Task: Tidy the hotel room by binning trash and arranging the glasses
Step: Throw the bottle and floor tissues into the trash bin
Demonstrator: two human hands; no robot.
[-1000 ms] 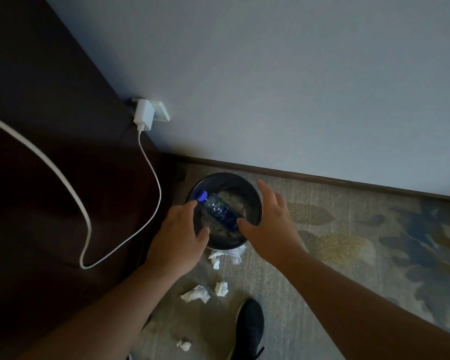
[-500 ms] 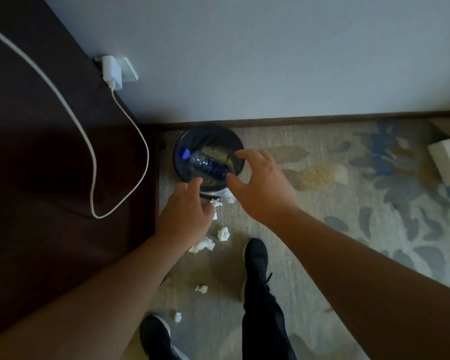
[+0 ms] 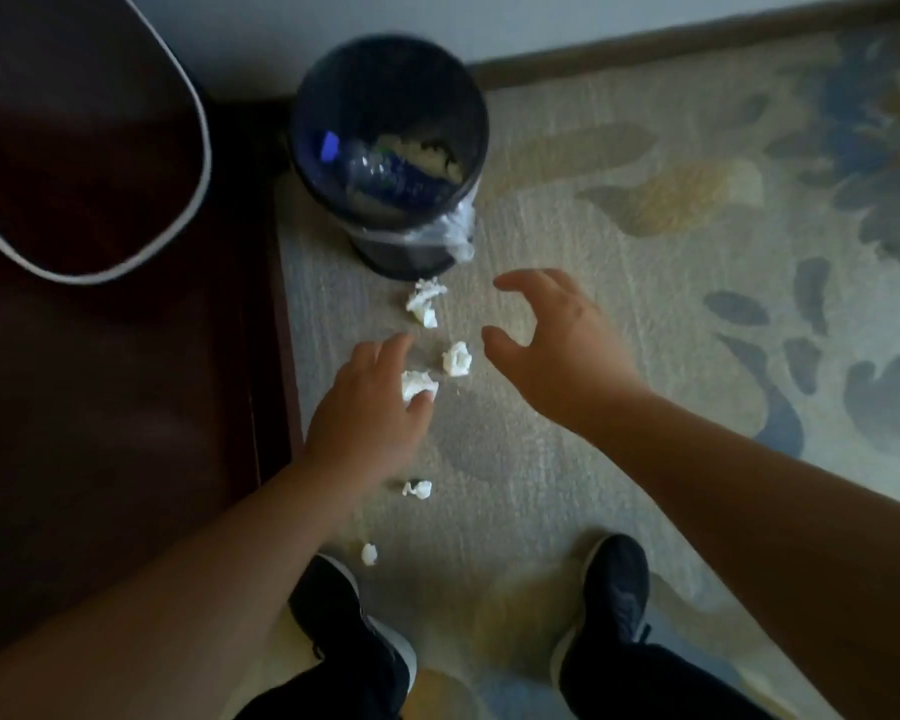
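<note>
Both hands have come away from the bin (image 3: pixel 333 85) and down toward the carpet (image 3: pixel 619 163), where crumpled tissue wads (image 3: pixel 423 301) lie scattered in front of it. The left hand (image 3: pixel 370 407) reaches out with loosely extended fingers, one wad (image 3: pixel 418 385) lying between its thumb and forefinger (whether skin meets paper is unclear), while the right hand (image 3: pixel 557 345) is spread wide with curved fingers, holding nothing, just beside another wad (image 3: pixel 457 359). The plastic bottle (image 3: pixel 385 171) lies inside the bin on paper trash, its blue cap toward the dark wooden furniture (image 3: pixel 100 407).
</note>
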